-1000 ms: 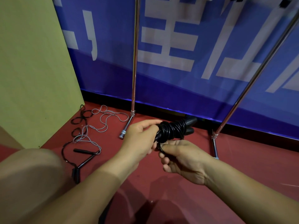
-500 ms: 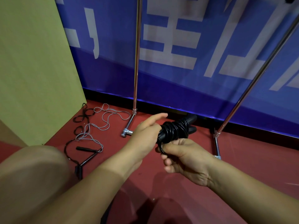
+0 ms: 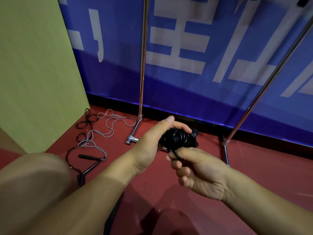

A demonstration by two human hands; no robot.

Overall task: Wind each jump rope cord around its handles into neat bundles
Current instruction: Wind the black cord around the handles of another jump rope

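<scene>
Winding is nearly finished on one rope: the black bundle (image 3: 177, 139) sits in the grip of the left hand (image 3: 152, 143), whose fingers curl over the top of the coils while the thumb points up. Just below the bundle, the right hand (image 3: 198, 172) pinches the short loose tail of black cord (image 3: 174, 154) between thumb and forefinger, the rest of its fingers folded in. Judging by how little cord is free, only a last turn or a tuck remains here. Handle ends poke out of the bundle's far side, though they are dark and hard to separate.

Left of the bundle, on the red floor (image 3: 237, 167), the work is clearly not begun: a grey cord (image 3: 110, 126) and a thin black cord (image 3: 84, 119) lie sprawled and overlapping, with dark handles (image 3: 88, 156) resting loose near them. How many ropes that tangle holds I cannot tell.
</scene>
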